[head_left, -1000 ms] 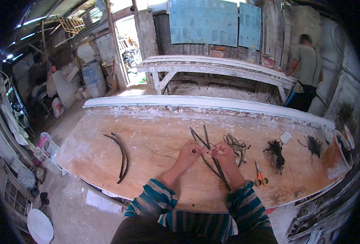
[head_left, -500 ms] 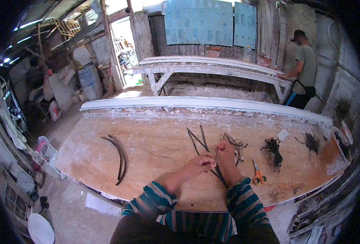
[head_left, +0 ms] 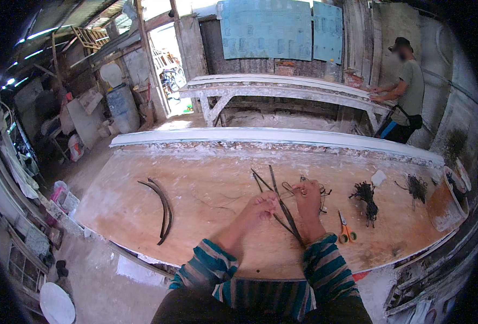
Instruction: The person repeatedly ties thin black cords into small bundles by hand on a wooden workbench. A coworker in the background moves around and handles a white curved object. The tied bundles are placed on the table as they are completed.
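Scissors (head_left: 345, 227) laid presumably for easy reach near curled right hand (head_left: 307, 197) and tangled cord (head_left: 323, 193), with curled left hand (head_left: 260, 207) beside dark strips (head_left: 286, 210), both grasps unclear.

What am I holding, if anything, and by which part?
Right hand: apparently a thin dark cord, pinched beside its loop; exact grip unclear. Left hand: cannot tell whether it holds anything.
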### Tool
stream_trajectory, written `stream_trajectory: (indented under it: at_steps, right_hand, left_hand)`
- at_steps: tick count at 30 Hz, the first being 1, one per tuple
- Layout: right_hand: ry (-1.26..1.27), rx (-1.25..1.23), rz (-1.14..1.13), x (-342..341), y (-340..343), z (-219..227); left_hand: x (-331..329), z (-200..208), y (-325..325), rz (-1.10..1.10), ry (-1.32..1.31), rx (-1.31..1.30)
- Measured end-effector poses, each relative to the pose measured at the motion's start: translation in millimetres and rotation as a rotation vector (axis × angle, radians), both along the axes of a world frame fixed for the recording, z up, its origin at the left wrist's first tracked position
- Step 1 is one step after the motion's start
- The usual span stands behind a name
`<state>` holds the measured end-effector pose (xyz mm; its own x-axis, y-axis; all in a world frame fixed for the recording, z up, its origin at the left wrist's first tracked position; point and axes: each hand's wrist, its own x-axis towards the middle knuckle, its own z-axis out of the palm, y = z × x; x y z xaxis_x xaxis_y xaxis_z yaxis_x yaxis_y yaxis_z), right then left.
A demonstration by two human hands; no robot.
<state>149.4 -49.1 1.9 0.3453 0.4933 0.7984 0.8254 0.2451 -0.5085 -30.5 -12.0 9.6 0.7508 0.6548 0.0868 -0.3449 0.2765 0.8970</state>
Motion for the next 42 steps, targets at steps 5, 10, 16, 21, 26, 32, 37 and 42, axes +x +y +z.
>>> stream_trajectory:
  at_steps: [5, 10, 16, 21, 26, 32, 37, 42]
  right_hand:
    - [0.309, -0.226, 0.278, -9.9, -7.6, 1.9]
    - [0.163, -0.470, 0.448, -24.8, -14.4, 2.5]
    - [-0.118, -0.387, 0.441, -46.1, -26.2, 19.9]
    - [-0.251, -0.355, 0.419, -54.2, -32.3, 36.9]
    - [-0.144, -0.354, 0.218, -19.3, -20.0, 18.1]
    - [-0.286, -0.382, -0.317, 14.2, -19.8, 17.1]
    - [-0.223, -0.371, -0.380, 16.4, -18.8, 15.2]
    - [-0.145, -0.629, -0.037, 0.3, -20.7, 9.5]
  left_hand:
    - [-13.9, -3.3, 25.5, 0.423, 0.149, 0.094]
    - [-27.8, -3.9, 49.8, 0.563, 0.190, 0.102]
    - [-27.4, -13.2, 55.1, 0.641, 0.197, 0.096]
    - [-24.3, -25.0, 63.7, 0.713, 0.253, 0.143]
    - [-24.7, -18.4, 58.1, 0.584, 0.146, 0.291]
    - [-26.4, -14.9, 55.7, 0.538, 0.267, 0.350]
    - [-24.1, -31.6, 63.1, 0.671, 0.347, 0.690]
    - [-20.8, -17.6, 50.1, 0.642, 0.417, 0.903]
